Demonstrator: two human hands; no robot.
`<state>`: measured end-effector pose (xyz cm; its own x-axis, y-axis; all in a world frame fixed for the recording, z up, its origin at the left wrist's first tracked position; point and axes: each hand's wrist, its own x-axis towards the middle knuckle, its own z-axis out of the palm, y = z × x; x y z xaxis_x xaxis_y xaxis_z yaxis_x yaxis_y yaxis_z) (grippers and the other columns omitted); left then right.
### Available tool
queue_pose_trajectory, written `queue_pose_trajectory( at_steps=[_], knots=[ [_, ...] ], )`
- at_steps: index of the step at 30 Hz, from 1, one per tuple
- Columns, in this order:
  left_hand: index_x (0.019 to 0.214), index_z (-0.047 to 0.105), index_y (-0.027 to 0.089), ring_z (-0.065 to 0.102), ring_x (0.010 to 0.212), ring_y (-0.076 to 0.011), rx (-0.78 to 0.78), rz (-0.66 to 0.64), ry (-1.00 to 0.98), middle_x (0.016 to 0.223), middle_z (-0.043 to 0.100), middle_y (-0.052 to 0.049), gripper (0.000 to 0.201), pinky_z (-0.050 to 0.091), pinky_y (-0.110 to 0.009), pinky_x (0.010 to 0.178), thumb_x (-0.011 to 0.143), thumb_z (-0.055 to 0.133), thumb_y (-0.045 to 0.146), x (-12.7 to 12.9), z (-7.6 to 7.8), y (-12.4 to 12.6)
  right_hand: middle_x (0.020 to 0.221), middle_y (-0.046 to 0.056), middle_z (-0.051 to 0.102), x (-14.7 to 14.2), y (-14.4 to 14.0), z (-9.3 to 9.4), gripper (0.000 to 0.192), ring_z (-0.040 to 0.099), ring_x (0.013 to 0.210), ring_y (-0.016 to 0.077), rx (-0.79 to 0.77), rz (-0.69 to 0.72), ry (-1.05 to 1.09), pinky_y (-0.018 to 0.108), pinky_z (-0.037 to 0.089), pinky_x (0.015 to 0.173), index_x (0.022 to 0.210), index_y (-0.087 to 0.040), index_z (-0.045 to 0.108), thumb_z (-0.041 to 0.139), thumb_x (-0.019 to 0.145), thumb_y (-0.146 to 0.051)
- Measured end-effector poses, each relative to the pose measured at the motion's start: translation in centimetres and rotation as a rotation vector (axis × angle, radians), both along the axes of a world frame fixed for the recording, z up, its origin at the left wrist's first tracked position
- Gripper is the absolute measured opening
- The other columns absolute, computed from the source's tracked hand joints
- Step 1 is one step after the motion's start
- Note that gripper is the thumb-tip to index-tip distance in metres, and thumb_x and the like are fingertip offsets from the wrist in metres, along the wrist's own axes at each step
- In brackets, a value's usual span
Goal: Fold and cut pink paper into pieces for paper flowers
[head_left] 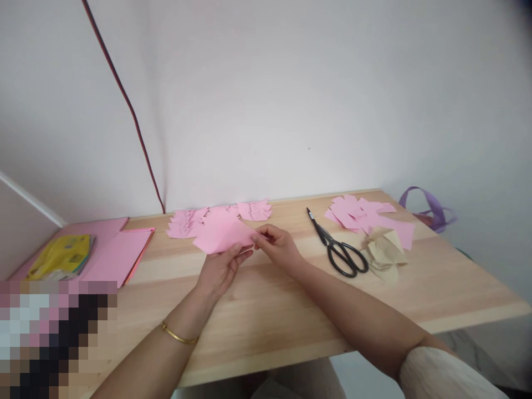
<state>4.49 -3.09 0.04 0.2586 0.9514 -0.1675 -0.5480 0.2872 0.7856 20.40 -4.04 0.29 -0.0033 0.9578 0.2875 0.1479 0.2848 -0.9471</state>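
A piece of pink paper (222,230) with an angular outline is held up over the table between both hands. My left hand (224,269) grips its lower edge from below, thumb on the near side. At the paper's right corner, my right hand (276,246) pinches the edge between thumb and fingers. Behind the held piece lie several pink paper cutouts (254,210) with jagged edges, partly covered by it. Black-handled scissors (341,257) rest to the right of my right hand, touching or close beside a black pen (316,224).
Pink paper scraps (353,212) and a crumpled tan paper (384,255) lie at the right, near a purple ribbon (432,208). Pink sheets (135,244) with a yellow packet (62,256) occupy the left. A white wall (266,100) stands behind the wooden table (257,327). The lower left is pixelated.
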Motion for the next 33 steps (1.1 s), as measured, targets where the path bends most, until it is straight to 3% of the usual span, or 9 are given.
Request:
queue_pose_trajectory(
  at_steps=[7,24,33],
  knots=[
    [0.086,0.065,0.015,0.066,0.077,-0.0155,-0.04,0.027,-0.039,0.085,0.071,-0.004,0.022,0.053,-0.03,0.075,0.066,0.073,0.013,0.12,0.03,-0.1,0.074,0.001,0.061,-0.44,-0.6,0.77,0.02,0.054,0.069,0.0123,0.063,0.019,-0.07,0.024,0.044,0.065,0.081,-0.017,0.062,0.059,0.079,-0.037],
    [0.082,0.062,0.014,0.067,0.079,-0.0175,-0.07,0.068,-0.138,0.083,0.071,-0.005,0.021,0.056,-0.029,0.071,0.065,0.071,0.007,-0.12,0.89,0.51,0.07,0.0,0.058,-0.29,-0.36,0.27,0.027,0.051,0.061,0.0093,-0.104,0.056,0.167,0.023,0.042,0.059,0.083,-0.015,0.062,0.068,0.071,-0.038],
    [0.083,0.064,0.015,0.067,0.079,-0.0176,-0.045,0.052,-0.131,0.082,0.072,-0.005,0.022,0.055,-0.031,0.074,0.064,0.073,0.008,0.06,0.45,0.27,0.065,-0.001,0.059,-0.16,-0.63,0.67,0.026,0.049,0.058,0.0086,-0.043,-0.007,0.021,0.021,0.039,0.055,0.074,-0.015,0.062,0.065,0.074,-0.041]
  ],
)
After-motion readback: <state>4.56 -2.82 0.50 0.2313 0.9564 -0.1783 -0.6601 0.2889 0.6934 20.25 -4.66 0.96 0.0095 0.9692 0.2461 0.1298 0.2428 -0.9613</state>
